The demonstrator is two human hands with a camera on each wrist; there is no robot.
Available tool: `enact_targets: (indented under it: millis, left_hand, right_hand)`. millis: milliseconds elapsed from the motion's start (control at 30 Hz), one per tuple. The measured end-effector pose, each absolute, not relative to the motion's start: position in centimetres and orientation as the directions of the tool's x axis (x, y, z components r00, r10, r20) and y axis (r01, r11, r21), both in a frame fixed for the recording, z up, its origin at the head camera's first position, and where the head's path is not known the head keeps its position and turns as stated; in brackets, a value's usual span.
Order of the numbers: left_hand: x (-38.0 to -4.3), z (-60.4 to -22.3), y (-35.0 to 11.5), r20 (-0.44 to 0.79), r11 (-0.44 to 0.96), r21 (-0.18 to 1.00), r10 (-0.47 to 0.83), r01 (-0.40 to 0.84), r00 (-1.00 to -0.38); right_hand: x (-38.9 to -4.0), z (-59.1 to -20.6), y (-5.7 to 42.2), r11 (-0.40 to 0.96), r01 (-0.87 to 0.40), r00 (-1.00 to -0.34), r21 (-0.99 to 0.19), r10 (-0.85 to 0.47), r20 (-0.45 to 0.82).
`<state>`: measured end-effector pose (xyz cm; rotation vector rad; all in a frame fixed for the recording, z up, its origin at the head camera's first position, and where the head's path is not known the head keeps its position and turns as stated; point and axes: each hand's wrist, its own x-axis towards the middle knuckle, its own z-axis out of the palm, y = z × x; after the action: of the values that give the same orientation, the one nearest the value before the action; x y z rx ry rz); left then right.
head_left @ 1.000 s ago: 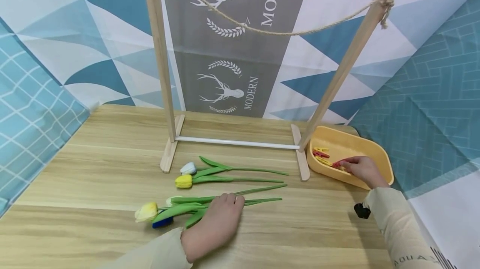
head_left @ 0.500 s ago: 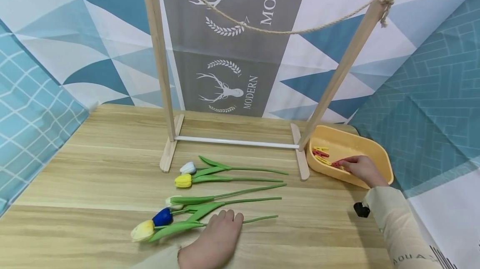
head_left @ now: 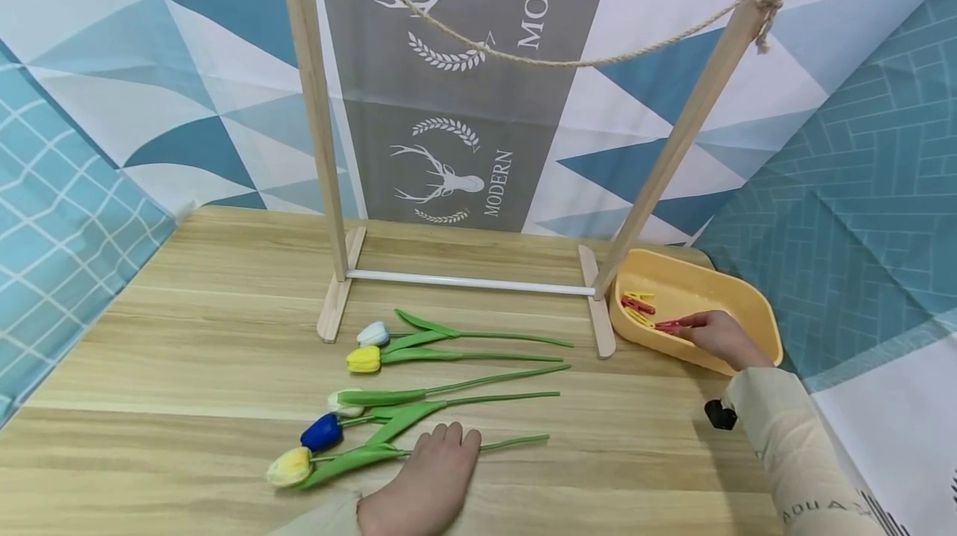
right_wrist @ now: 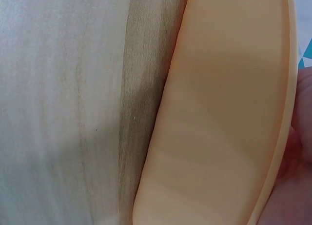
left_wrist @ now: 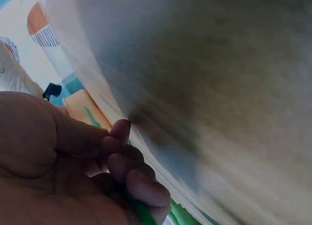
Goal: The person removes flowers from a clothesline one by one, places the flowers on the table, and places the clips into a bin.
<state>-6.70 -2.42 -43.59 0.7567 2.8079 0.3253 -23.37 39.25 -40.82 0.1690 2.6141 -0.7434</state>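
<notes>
My left hand (head_left: pixel 429 474) lies over the stem of the pale yellow tulip (head_left: pixel 290 467), the one nearest me, with its fingers curled round it. In the left wrist view the green stem (left_wrist: pixel 140 210) runs inside the bent fingers. A blue tulip (head_left: pixel 322 432) and a white tulip (head_left: pixel 346 401) lie just beyond. My right hand (head_left: pixel 721 338) reaches into the orange basin (head_left: pixel 763 312) and pinches a red clothespin (head_left: pixel 667 326) at its fingertips. Next to that clothespin are other red and yellow clothespins (head_left: pixel 639 317). The basin's wall hides most of the right hand in the right wrist view.
A wooden stand (head_left: pixel 317 120) rises at the back, with a sagging rope (head_left: pixel 523 61) between its posts and a white rod (head_left: pixel 471 281) low down. Before it lie a yellow tulip (head_left: pixel 363 359) and a pale blue tulip (head_left: pixel 372 333). The basin stands by the stand's right foot (head_left: pixel 596 303).
My left hand has drawn the pale yellow tulip toward me, away from the blue and white ones, which now lie uncovered. The right hand stays in the basin, with barely any movement.
</notes>
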Motion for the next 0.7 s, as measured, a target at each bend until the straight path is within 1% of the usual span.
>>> enact_targets:
  millis: [200,533,700]
  left_hand:
    - [-6.96,-43.69,-2.52,-0.122,0.833,0.286,0.522,0.474,-0.844]
    - [-7.18,-43.04,-2.70,-0.174,0.826,0.289,0.543,0.484,-0.822]
    - [-7.13,-42.98,-2.78,-0.187,0.815,0.303,0.558,0.493,-0.808]
  right_hand:
    - [-23.59,-40.46,39.21,0.863,0.226,-0.887,-0.451,-0.009,-0.461]
    - [-23.68,-40.14,39.03,0.848,0.276,-0.865,-0.452,0.014,-0.501]
    - [-23.65,-40.41,39.09,0.846,0.271,-0.865,-0.459,0.005,-0.501]
